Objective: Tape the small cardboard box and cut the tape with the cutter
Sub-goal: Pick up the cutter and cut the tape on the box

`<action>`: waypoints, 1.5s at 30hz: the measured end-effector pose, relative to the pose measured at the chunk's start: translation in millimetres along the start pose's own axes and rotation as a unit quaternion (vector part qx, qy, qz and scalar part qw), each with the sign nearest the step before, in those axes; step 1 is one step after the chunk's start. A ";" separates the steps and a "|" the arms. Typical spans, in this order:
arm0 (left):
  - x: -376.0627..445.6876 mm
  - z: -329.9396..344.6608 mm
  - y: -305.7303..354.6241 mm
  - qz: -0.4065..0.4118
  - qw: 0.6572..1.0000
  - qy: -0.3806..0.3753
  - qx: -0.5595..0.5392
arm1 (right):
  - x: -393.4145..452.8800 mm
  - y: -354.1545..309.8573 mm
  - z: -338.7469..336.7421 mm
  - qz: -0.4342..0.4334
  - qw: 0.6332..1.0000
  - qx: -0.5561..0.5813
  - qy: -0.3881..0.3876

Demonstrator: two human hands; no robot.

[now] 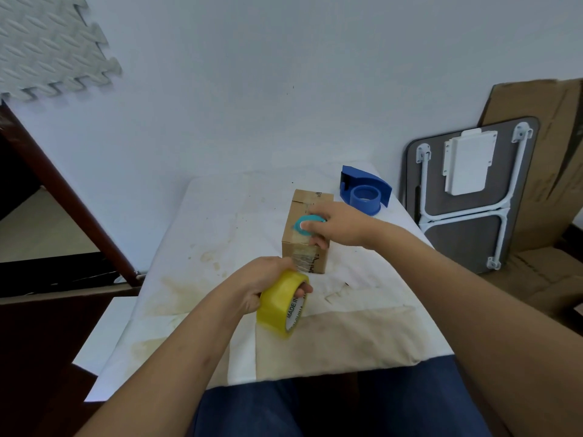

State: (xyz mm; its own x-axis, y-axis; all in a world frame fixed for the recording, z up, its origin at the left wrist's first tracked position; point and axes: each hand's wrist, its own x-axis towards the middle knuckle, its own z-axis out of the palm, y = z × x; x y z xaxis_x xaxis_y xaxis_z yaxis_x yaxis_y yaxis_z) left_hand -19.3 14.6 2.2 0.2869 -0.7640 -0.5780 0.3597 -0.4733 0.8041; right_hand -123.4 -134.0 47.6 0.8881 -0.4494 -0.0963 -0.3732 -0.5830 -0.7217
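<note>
A small brown cardboard box (298,212) stands on the white-covered table (220,234), with clear tape running along its top and down its near face. My left hand (262,283) grips a yellow tape roll (280,305) just in front of the box, and a stretch of tape runs from the roll up to the box. My right hand (334,223) rests on the box's top and holds a small teal round cutter (307,223) against the tape there.
A blue tape dispenser (362,190) sits at the table's far right corner behind the box. A folded grey table (467,197) and flattened cardboard (542,171) lean against the wall at right. Dark wooden furniture (63,197) stands at left.
</note>
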 end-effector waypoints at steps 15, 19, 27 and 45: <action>-1.9 0.6 -5.5 0.031 0.999 0.023 0.007 | -2.3 -11.2 18.2 -0.026 0.960 -0.262 -0.098; -1.6 0.4 -6.5 0.032 0.999 0.024 0.014 | 0.3 -15.0 19.6 -0.017 0.950 -0.289 -0.118; 0.3 0.3 -5.6 0.029 0.999 0.027 0.015 | 2.2 -16.9 18.0 -0.003 0.941 -0.314 -0.129; 0.8 1.2 -3.4 0.024 0.999 0.037 0.008 | 2.3 -24.5 22.4 0.026 0.931 -0.333 -0.143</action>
State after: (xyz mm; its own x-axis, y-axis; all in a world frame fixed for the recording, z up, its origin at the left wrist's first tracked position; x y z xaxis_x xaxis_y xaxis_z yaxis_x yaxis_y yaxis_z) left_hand -21.4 15.1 -0.8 0.3684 -0.7512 -0.5477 0.3295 -0.4454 0.8325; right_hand -106.2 -105.6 49.7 0.8641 -0.3447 -0.3668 -0.4158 -0.8995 -0.1342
